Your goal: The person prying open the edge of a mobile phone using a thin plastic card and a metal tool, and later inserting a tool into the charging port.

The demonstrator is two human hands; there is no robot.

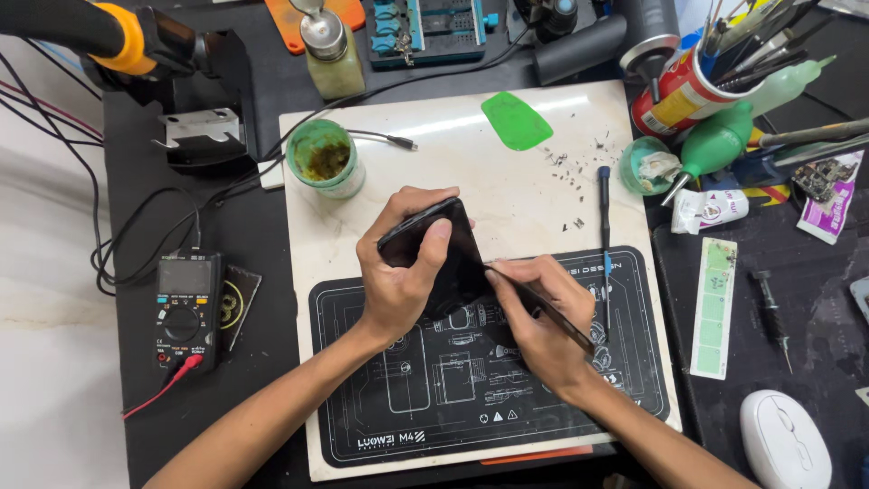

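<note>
I see my left hand [398, 276] gripping a black phone [444, 258] tilted on edge over the black mat [362, 417], fingers wrapped around it. My right hand [543, 317], at 3 o'clock, pinches a thin tool [552, 315] against the phone's edge.

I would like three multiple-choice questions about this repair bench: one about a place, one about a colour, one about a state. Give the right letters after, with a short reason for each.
1. Where does the multimeter lie?
A. left of the white slab
B. on the black mat
C. beside the white mouse

2. What colour is the flat plastic pick on the slab?
A. orange
B. green
C. blue

3. How is the dark phone held?
A. flat on the mat
B. tilted up in the left hand
C. clamped in a holder

Answers:
1 A, it rests on the dark bench left of the slab.
2 B, it is bright green.
3 B, the left hand props it while the right hand sets a thin tool at its edge.
</note>
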